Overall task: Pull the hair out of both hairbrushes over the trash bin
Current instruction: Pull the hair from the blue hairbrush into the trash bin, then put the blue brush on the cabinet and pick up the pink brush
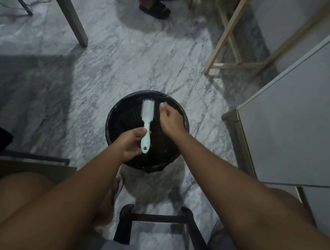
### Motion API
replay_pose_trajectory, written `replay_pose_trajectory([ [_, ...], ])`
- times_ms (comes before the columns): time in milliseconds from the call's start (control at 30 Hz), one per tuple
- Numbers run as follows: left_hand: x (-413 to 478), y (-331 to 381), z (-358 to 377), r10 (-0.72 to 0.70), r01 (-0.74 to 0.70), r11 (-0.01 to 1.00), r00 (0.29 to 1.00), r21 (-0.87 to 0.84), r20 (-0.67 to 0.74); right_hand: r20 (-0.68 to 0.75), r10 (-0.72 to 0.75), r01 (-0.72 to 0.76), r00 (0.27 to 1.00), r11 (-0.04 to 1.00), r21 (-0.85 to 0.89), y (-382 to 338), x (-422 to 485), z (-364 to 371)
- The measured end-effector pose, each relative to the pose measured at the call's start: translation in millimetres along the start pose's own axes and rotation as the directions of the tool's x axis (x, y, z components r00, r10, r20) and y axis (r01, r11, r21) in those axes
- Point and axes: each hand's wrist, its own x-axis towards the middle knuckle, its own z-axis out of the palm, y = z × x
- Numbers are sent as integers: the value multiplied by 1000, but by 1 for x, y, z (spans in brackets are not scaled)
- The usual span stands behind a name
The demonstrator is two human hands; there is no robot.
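Fingers around hairbrush handle

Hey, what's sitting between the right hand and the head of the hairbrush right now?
Nothing solid. In the head view, only a narrow gap separates the right hand from the hairbrush, and through it shows the dark inside of the trash bin below.

Open bin mouth partly blocked by hairbrush.
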Motion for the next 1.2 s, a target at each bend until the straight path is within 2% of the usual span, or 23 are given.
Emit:
replay_pose_trajectory([
  [200,8,-2,6,0,0,1000,1000,2,5,3,34,-34,999,999,3,3,10,1],
  [400,-34,36,48,30,-34,997,998,68,52,-49,86,-86,995,996,5,-41,-5,-39],
  [533,-97,78,103,74,-87,986,993,144,93,-122,40,-24,992,991,130,-104,-42,-108],
  [700,-179,125,200,78,-132,958,974,253,211,-283,-12,56,959,987,149,-174,-91,-219],
  [833,-230,150,296,81,-217,897,937,385,339,-451,-19,92,892,986,141,-211,-132,-323],
  [933,-265,149,376,48,-295,839,877,457,478,-579,12,84,815,987,139,-218,-168,-396],
  [1033,-291,126,450,-60,-338,773,803,537,593,-696,59,66,716,986,152,-206,-211,-457],
  [1200,-337,51,550,-271,-366,669,691,647,671,-816,187,6,547,974,227,-161,-295,-539],
])
